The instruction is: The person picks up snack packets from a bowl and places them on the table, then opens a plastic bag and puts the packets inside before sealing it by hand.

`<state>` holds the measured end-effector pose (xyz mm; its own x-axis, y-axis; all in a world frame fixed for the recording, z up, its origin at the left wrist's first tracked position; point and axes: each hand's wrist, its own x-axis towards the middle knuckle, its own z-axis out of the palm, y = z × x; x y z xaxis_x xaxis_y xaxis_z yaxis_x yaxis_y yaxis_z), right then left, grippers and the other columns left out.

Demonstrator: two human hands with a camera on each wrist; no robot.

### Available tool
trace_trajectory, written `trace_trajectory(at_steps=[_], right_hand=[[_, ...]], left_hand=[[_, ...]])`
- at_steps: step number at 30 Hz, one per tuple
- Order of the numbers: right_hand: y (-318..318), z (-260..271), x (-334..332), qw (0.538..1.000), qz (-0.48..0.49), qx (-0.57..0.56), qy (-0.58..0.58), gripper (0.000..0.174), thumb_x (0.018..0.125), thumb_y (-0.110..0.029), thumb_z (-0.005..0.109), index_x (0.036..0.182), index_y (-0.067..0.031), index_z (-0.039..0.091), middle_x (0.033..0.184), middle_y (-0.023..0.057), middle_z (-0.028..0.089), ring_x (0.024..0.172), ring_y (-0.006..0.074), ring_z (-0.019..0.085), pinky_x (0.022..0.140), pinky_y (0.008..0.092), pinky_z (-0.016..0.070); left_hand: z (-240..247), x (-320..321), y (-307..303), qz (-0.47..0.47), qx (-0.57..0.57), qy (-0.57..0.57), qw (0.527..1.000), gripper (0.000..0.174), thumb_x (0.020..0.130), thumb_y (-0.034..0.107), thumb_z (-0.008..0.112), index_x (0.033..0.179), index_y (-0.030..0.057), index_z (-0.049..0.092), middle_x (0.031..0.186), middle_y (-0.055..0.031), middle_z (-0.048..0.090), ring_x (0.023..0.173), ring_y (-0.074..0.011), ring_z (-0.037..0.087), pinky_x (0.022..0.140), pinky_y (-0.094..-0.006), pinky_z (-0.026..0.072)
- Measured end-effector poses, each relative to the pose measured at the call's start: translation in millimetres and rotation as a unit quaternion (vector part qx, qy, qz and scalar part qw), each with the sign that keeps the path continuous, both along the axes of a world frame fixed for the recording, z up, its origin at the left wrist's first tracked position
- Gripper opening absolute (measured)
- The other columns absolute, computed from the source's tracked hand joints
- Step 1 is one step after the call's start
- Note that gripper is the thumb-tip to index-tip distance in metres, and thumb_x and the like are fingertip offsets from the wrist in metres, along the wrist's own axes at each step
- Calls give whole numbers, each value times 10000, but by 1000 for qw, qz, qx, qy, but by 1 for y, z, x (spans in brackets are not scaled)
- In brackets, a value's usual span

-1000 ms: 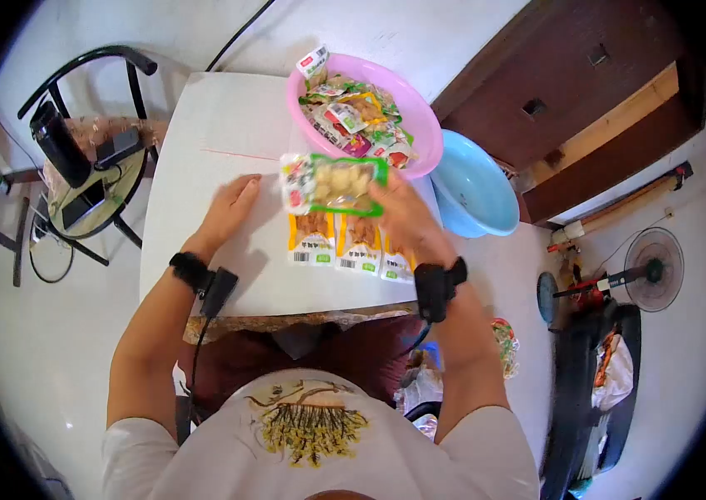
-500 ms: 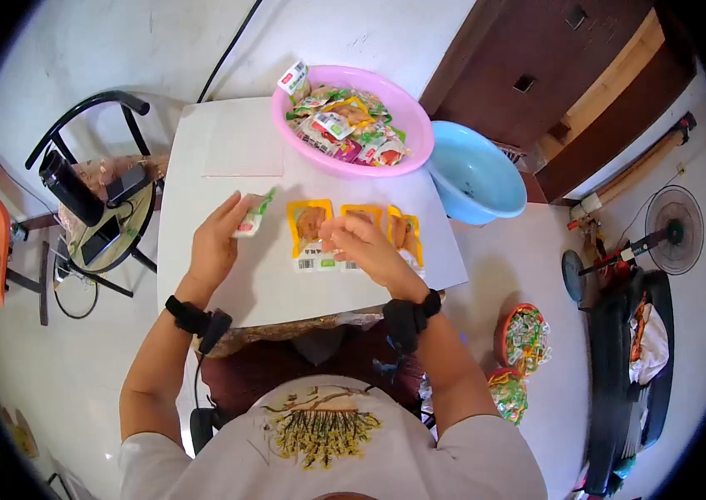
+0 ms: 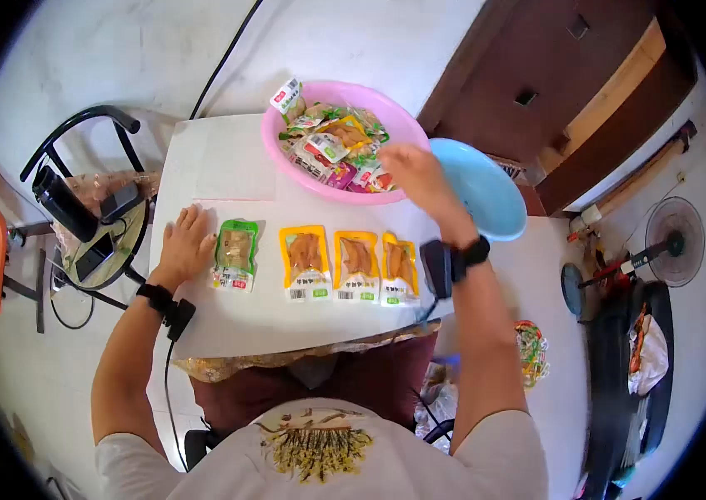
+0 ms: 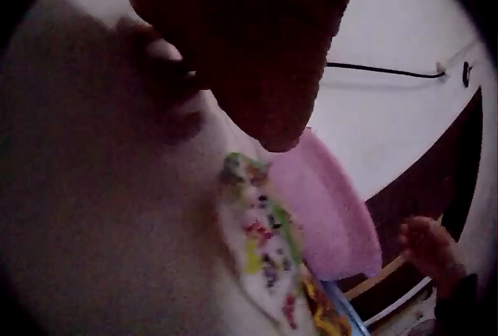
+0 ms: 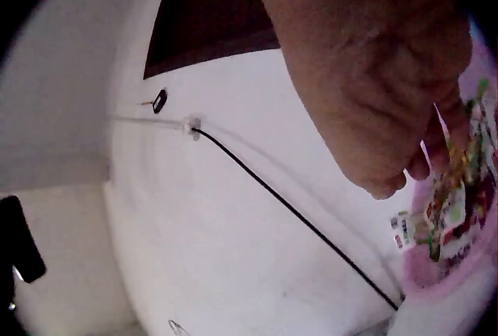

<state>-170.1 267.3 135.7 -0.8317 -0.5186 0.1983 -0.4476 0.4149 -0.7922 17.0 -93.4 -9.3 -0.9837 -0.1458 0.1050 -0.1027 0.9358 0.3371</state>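
My left hand (image 3: 184, 246) rests on the white table with spread fingers, just left of a green-edged snack packet (image 3: 236, 254). That packet lies flat, its printed end toward me; the left wrist view shows it (image 4: 261, 246) close by the thumb. To its right, three yellow-edged snack packets (image 3: 305, 258) lie side by side in a row. My right hand (image 3: 424, 183) is raised by the right rim of a pink basin (image 3: 399, 121), fingers loosely bent and holding nothing. Several mixed snack packets (image 3: 345, 133) fill the basin.
A light blue basin (image 3: 495, 196) stands right of the pink one, partly behind my right forearm. A black-framed chair (image 3: 78, 117) at the left carries a black bottle (image 3: 65, 204) and a phone (image 3: 96, 254). A fan (image 3: 671, 242) stands far right.
The green-edged packet passed from my right hand to my left and now lies on the table, let go. My right hand has moved up and right, to the pink basin.
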Motion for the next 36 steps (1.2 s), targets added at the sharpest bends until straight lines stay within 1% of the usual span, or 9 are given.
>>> trace_trajectory(at_steps=[3, 6, 16, 20, 25, 26, 29, 30, 36], right_hand=[[-17, -10, -70, 985, 43, -14, 166, 253, 871, -216, 593, 972, 7, 658, 845, 132, 687, 776, 206, 654, 700, 328, 503], [-47, -8, -115, 968, -12, 125, 218, 242, 821, -212, 576, 891, -1, 672, 868, 204, 673, 820, 316, 658, 736, 393, 511], [-88, -57, -184, 871, -124, 394, 266, 255, 811, -221, 550, 948, -58, 691, 975, 205, 665, 912, 371, 638, 797, 468, 501], [-75, -74, -206, 891, -125, 347, 266, 262, 858, -239, 507, 933, -47, 668, 937, 211, 662, 895, 380, 631, 784, 472, 500], [-49, -32, -192, 916, -174, 233, 276, 290, 904, -238, 455, 861, -11, 630, 883, 226, 654, 865, 361, 647, 739, 465, 504], [-41, -23, -193, 972, -165, 135, 99, 282, 943, -245, 447, 951, -14, 609, 897, 191, 668, 777, 302, 673, 647, 402, 521], [-33, 14, -138, 982, -131, -103, -88, 264, 966, -249, 465, 1079, -33, 566, 960, 119, 665, 757, 223, 679, 584, 313, 510], [-28, 20, -125, 978, -100, -138, -124, 288, 979, -255, 474, 1183, -56, 512, 1044, 61, 649, 808, 197, 681, 568, 259, 494], [-32, 26, -11, 929, 20, -291, -229, 257, 986, -215, 479, 1196, -69, 499, 1082, 100, 652, 876, 238, 689, 570, 236, 503]], left_hand=[[-13, 3, -1, 23, -78, 7, 997, 646, 881, 468, 450, 1404, 94, 389, 1498, -189, 287, 1409, -359, 214, 1089, -596, 178], [-10, 3, 4, 38, -79, -7, 996, 650, 884, 467, 445, 1419, 102, 382, 1516, -184, 257, 1410, -361, 215, 1111, -565, 157], [-8, 1, 9, 50, -83, 33, 995, 651, 846, 487, 517, 1341, 67, 468, 1469, -197, 334, 1382, -351, 268, 1101, -560, 187], [0, 0, 12, 52, -77, 10, 996, 668, 842, 460, 537, 1364, 53, 441, 1486, -199, 302, 1394, -351, 243, 1110, -556, 173], [5, 3, 16, 55, -68, 11, 996, 652, 838, 416, 567, 1360, 46, 439, 1489, -195, 302, 1396, -346, 244, 1113, -550, 178], [8, 4, 17, 57, -61, 11, 996, 644, 837, 409, 572, 1355, 48, 443, 1488, -192, 306, 1395, -344, 246, 1114, -548, 179], [9, 4, 18, 60, -55, 13, 997, 620, 838, 396, 575, 1347, 64, 454, 1486, -178, 316, 1395, -337, 249, 1115, -545, 182], [9, 5, 18, 60, -54, 16, 997, 618, 838, 391, 575, 1349, 67, 453, 1486, -176, 317, 1396, -335, 250, 1114, -546, 183], [-9, 5, 5, 53, -33, 44, 997, 565, 865, 399, 546, 1323, 73, 489, 1476, -174, 337, 1394, -318, 262, 1103, -551, 201]])
